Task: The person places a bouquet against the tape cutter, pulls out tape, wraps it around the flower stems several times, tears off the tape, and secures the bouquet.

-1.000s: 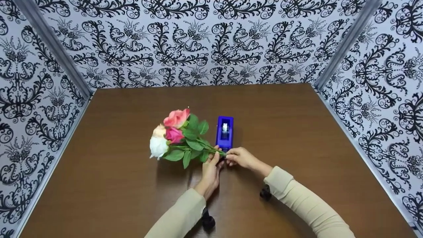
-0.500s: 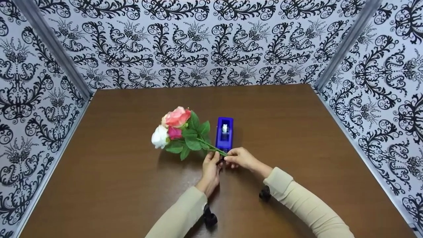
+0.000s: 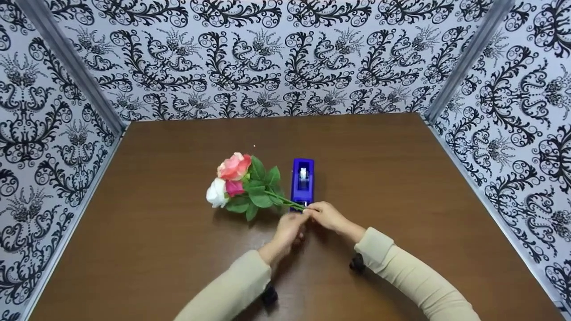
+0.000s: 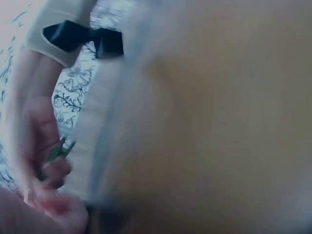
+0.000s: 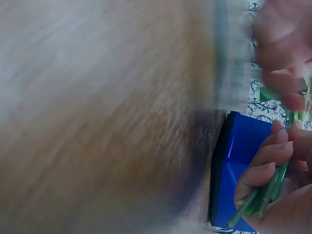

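A bunch of roses [image 3: 234, 167], coral, pink and white with green leaves, slants from the left toward the hands. My right hand [image 3: 328, 216] grips the bare stem ends; in the right wrist view its fingers curl round the green stems [image 5: 265, 195]. Blurred by motion, my left hand [image 3: 287, 229] meets the right fingertips at the stems. In the right wrist view the left hand [image 5: 282, 44] has bent fingers beside a pale strip on the stems; I cannot tell whether it pinches that. Just behind the hands stands a blue tape dispenser [image 3: 303, 194].
The brown wooden table [image 3: 379, 156] is walled at the back and sides by black-and-white patterned panels [image 3: 276, 58]. Black wrist devices hang under both sleeves, one at the left cuff [image 3: 269, 296] and one at the right [image 3: 357, 263].
My left hand has gone from lying along the stems to bending over at the right fingertips. The rose heads have turned and shifted slightly. My right hand stays nearly in place, gripping the stems.
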Tool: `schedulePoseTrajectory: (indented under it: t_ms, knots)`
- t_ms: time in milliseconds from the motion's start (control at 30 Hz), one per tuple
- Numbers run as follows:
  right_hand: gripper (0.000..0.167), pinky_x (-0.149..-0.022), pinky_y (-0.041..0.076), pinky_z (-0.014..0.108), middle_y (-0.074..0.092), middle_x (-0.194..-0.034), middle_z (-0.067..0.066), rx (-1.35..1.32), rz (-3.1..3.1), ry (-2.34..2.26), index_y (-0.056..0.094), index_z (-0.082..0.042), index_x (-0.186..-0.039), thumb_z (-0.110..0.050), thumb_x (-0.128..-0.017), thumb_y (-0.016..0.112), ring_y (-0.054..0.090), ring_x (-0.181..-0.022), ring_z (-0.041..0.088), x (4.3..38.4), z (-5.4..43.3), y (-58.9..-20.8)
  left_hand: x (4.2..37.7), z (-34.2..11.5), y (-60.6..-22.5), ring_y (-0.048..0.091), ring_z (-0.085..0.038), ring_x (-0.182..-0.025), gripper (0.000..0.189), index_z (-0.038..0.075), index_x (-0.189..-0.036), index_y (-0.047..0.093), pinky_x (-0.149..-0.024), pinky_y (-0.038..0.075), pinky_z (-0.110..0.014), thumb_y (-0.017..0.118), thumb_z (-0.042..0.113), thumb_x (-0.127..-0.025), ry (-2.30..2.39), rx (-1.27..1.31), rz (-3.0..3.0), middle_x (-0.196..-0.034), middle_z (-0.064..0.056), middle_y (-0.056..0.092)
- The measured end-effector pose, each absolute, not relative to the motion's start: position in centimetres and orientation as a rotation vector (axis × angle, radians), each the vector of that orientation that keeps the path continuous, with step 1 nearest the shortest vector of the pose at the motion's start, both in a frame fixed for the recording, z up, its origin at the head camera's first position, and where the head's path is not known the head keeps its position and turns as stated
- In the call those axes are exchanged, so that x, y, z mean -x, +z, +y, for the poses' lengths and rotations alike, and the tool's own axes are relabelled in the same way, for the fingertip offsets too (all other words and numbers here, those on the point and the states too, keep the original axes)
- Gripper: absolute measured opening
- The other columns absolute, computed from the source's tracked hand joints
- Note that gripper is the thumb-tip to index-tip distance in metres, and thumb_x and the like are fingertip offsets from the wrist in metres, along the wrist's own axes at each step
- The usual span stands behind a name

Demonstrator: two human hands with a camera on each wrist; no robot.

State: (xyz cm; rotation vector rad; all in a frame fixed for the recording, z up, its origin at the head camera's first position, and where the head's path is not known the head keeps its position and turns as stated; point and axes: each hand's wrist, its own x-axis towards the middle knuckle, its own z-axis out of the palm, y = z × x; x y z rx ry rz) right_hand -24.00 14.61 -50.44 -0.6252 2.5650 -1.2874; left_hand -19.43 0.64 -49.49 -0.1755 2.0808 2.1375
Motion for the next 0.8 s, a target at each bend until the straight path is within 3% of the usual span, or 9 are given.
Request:
schedulePoseTrajectory:
  t_ms: [133, 233, 333, 567, 800]
  knots:
    - [0.027, -0.053, 0.034, 0.023, 0.049, -0.059, -0.003, 0.541, 2.546, -1.262, 0.062, 0.004, -0.076, -0.016, -0.092, 0.053, 0.041, -0.054, 0.007, 24.2, 14.5, -50.1, 21.7, -0.7, -45.8, 0.058, -0.018, -0.068, 0.013, -0.002, -0.087, 0.063, -0.062, 0.048, -0.03, 0.056, 0.009, -0.086, 1.531, -0.144, 2.805, -0.076, -0.008, 0.063]
    - [0.032, -0.049, 0.031, 0.022, 0.044, -0.054, -0.005, 0.453, 2.451, -1.325, 0.057, 0.01, -0.073, -0.017, -0.091, 0.054, 0.037, -0.049, 0.007, 24.4, 14.4, -49.8, 23.7, -1.2, -44.0, 0.064, -0.025, -0.082, 0.015, 0.005, -0.091, 0.068, -0.071, 0.051, -0.038, 0.057, 0.014, -0.088, 1.078, -0.104, 2.978, -0.09, -0.01, 0.068]
    - [0.035, -0.045, 0.028, 0.02, 0.041, -0.051, -0.005, 0.35, 2.34, -1.421, 0.056, 0.016, -0.077, -0.016, -0.09, 0.055, 0.034, -0.045, 0.006, 24.5, 14.4, -49.8, 25.2, -1.3, -43.7, 0.065, -0.025, -0.085, 0.016, 0.007, -0.089, 0.07, -0.071, 0.052, -0.04, 0.062, 0.021, -0.087, 0.811, -0.057, 2.958, -0.091, -0.008, 0.069]
    - [0.036, -0.042, 0.028, 0.018, 0.044, -0.051, -0.004, 0.295, 2.264, -1.464, 0.057, 0.019, -0.084, -0.016, -0.09, 0.055, 0.034, -0.042, 0.005, 24.4, 14.2, -50.0, 26.6, -0.8, -44.8, 0.064, -0.02, -0.079, 0.025, 0.009, -0.077, 0.07, -0.068, 0.052, -0.038, 0.071, 0.034, -0.078, 0.693, 0.051, 2.869, -0.085, -0.005, 0.069]
    - [0.035, -0.039, 0.025, 0.018, 0.042, -0.048, -0.004, 0.265, 2.26, -1.456, 0.058, 0.019, -0.083, -0.015, -0.09, 0.053, 0.031, -0.04, 0.004, 24.2, 14.0, -50.1, 26.6, -0.7, -45.1, 0.064, -0.021, -0.08, 0.026, 0.01, -0.076, 0.07, -0.069, 0.052, -0.038, 0.072, 0.036, -0.076, 0.723, 0.052, 2.852, -0.088, -0.006, 0.069]
